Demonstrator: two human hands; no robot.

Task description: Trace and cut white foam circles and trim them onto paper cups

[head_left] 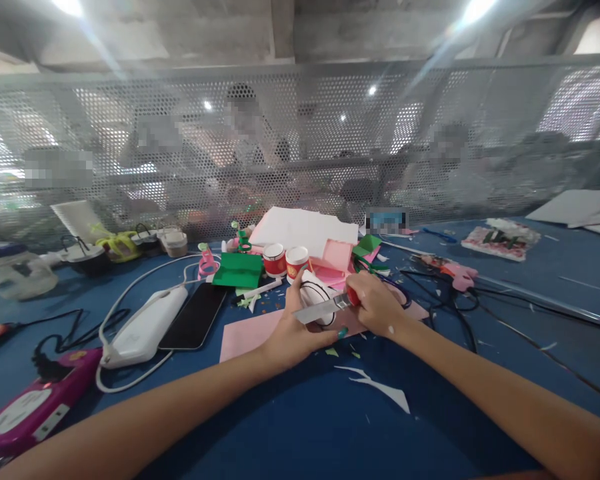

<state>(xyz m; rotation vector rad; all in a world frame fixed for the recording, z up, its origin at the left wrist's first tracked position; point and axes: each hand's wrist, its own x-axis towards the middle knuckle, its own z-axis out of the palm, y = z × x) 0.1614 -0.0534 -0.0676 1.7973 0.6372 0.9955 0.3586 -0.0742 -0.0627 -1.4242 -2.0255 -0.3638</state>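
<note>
Near the middle, my left hand (293, 327) is wrapped round a white paper cup (314, 288) marked with curved black lines; the cup lies tilted on its side. My right hand (377, 303) grips a utility knife (323, 309) by its red handle. The knife's wide silver blade points left and crosses in front of the cup; I cannot tell whether its edge touches the cup. Under both hands lies a pink paper sheet (250, 333). Just behind the cup stand two red-and-white paper cups (274, 260). White paper scraps (385, 392) lie in front of my hands.
On the blue table, a white power bank (143, 327), black phone (195, 317) and purple power strip (55, 393) sit left. Green folded paper (239, 269) lies behind. A pink glue gun (463, 275) with black cable is right. Perforated metal screen (300, 147) stands behind.
</note>
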